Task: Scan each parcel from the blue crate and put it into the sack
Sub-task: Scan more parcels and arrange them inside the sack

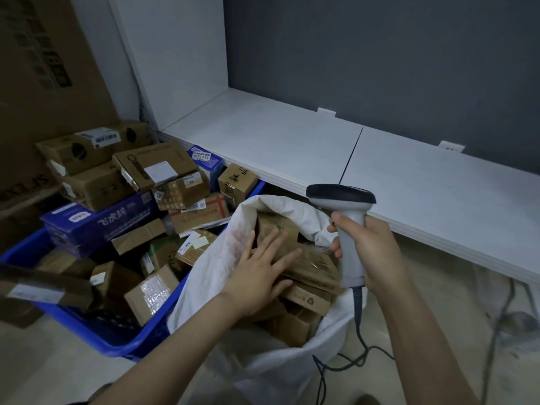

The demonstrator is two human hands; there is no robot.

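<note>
White desk [292, 135] runs along the grey wall, top bare where visible. Large brown carton [43, 83] stands at far left. Blue crate [117, 343] on the floor, left of centre, heaped with cardboard parcels [157, 171]; a long blue box [96, 220] lies across the pile. White sack [271, 361] touches the crate's right side, mouth open, several brown parcels inside. Left hand [260, 273] is inside the sack mouth, fingers spread flat, palm down on the top parcel [309, 261]; nothing gripped. Right hand [371, 249] is closed around the handle of a grey barcode scanner [347, 229], head dark and aimed left, over the sack's right rim. Scanner cable [359, 340] hangs to the floor.
</note>
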